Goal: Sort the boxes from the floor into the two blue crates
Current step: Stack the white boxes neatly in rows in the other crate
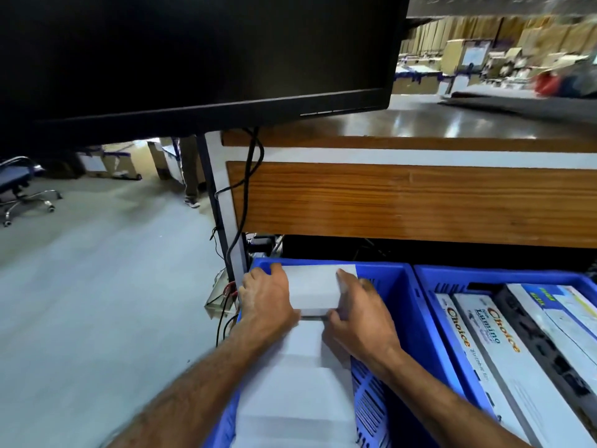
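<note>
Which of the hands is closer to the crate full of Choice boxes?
Right. The right hand grips the white box on the side facing that crate; the left hand grips the far side.

Both hands hold a plain white box over the left blue crate.

The left hand (266, 297) grips the white box (315, 287) on its left side and the right hand (358, 313) on its right, fingers curled over its edges, at the far end of the left blue crate (392, 286), above a row of other white boxes (297, 392). Just beside it, the right blue crate (433, 282) holds printed boxes (478, 344) standing on edge. Behind the crates stands a wooden desk (403, 198), with a dark monitor (193, 56) above and grey floor (97, 286) to the left.
</note>
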Tool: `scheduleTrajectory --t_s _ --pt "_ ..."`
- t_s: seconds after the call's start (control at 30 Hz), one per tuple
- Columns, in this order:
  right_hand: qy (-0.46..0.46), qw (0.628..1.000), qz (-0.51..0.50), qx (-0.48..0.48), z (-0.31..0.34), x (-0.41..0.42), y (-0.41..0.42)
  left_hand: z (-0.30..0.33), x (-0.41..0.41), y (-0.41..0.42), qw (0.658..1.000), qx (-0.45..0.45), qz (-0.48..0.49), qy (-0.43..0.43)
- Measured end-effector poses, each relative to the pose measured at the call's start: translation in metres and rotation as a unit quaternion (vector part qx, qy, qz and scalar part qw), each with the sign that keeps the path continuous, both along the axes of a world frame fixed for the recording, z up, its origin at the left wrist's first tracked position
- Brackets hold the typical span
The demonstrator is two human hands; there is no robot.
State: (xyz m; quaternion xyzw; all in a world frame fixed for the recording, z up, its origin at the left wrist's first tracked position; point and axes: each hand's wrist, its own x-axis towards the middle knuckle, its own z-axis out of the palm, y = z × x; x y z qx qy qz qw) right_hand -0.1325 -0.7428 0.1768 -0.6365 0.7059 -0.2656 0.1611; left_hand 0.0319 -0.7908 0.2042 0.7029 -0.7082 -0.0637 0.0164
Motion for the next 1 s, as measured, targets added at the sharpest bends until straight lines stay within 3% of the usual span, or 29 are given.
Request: scheduleTrajectory --t_s 0.17,0.43,0.67,0.83,1.0 --pt "-0.005 0.999 0.009 -0.05 0.017 -0.009 0.035 0.021 0.022 0.043 0.985 -0.036 -0.053 0.162" --pt "-0.007 0.994 0.11 0.015 0.053 -0.014 0.137 0.041 0.077 0.139 0.974 0.013 -0.146 0.171" --pt "-0.002 0.976 0.182 0.123 0.049 0.0 0.223 0.04 0.112 0.217 0.962 0.131 -0.23 0.074" --pt "0.027 0.955 0.212 0.207 0.037 0.007 0.24 0.032 0.109 0.234 0.939 0.13 -0.303 -0.094" --pt "0.074 0.943 0.231 0.23 0.027 0.015 0.251 0.017 0.095 0.242 0.915 0.137 -0.325 -0.195"
